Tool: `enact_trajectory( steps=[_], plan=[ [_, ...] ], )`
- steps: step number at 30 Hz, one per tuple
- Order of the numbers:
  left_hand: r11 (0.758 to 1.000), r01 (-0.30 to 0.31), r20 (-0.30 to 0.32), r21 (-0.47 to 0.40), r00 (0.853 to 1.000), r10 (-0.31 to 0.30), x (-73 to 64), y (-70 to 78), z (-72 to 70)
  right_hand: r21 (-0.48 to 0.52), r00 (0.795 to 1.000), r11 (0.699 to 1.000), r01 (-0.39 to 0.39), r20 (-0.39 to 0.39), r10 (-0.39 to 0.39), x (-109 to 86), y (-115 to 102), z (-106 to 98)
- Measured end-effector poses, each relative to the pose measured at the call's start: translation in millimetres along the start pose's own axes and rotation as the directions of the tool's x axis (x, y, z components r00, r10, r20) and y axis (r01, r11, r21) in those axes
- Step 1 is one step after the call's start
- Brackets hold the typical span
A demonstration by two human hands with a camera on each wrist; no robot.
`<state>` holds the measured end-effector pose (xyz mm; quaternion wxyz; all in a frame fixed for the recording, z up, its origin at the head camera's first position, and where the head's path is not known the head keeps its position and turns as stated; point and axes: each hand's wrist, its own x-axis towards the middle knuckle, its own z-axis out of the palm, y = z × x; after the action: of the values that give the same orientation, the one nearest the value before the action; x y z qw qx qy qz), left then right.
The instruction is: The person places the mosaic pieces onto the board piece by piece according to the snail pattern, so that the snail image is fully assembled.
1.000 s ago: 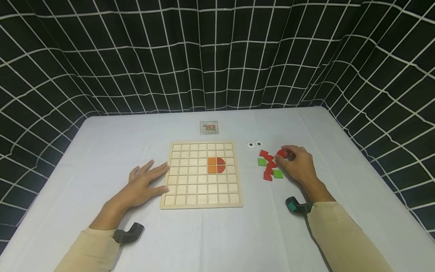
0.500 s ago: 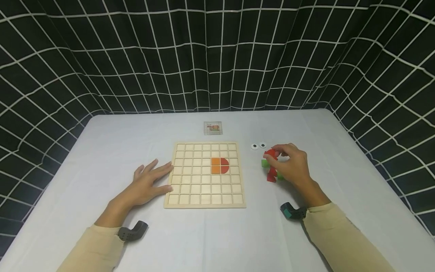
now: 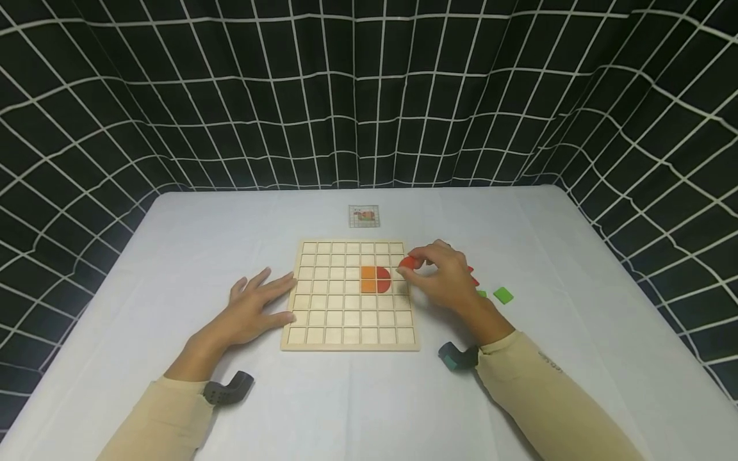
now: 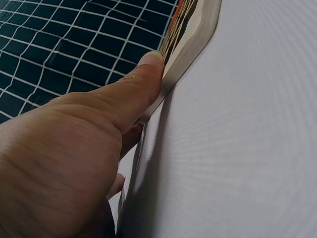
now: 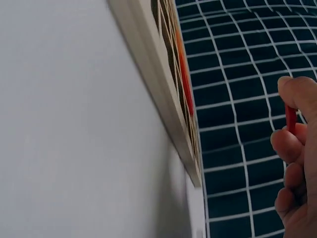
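A pale wooden grid board (image 3: 350,318) lies in the middle of the table. On it, orange square tiles (image 3: 368,280) sit beside red rounded tiles (image 3: 383,280). My left hand (image 3: 248,314) rests against the board's left edge, fingers spread and thumb touching the rim; the left wrist view shows the thumb (image 4: 143,79) on that rim. Over the board's right edge, my right hand (image 3: 446,275) pinches a red rounded tile (image 3: 407,262). In the right wrist view this red tile (image 5: 290,118) appears edge-on between thumb and fingers, raised off the board.
A small picture card (image 3: 364,216) lies behind the board. Right of my right hand is a green square tile (image 3: 503,295); red tiles (image 3: 474,280) and another green one are partly hidden by the hand. A dark curtain with white grid lines (image 3: 369,96) surrounds the white table.
My right hand has carried the red tile left from the loose pile to the board's right edge. One green tile has shifted right and turned. The left hand stays on the board's edge.
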<state>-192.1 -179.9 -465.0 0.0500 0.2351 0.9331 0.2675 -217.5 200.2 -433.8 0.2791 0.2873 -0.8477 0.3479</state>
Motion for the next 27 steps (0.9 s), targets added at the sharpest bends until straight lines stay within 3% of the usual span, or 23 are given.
enact_trajectory(
  steps=[8,15,21,27],
  plan=[
    [1.0,0.002,-0.002,-0.004,1.0,-0.002,0.6,1.6,0.6,-0.015,0.985,0.993,-0.119,0.12,0.12,12.1,-15.0,20.7],
    [1.0,0.017,-0.004,-0.001,1.0,-0.017,-0.2,2.6,0.7,-0.042,0.952,0.99,-0.134,0.271,0.14,20.7,-20.5,37.7],
    [1.0,0.015,-0.001,-0.008,1.0,-0.015,0.0,2.4,2.2,-0.107,0.917,0.986,-0.129,0.365,0.16,24.5,-26.4,35.5],
    [1.0,0.009,-0.004,-0.001,1.0,-0.009,0.6,1.8,1.4,-0.089,0.917,0.993,-0.073,0.385,0.101,39.8,-36.1,32.8]
  ],
)
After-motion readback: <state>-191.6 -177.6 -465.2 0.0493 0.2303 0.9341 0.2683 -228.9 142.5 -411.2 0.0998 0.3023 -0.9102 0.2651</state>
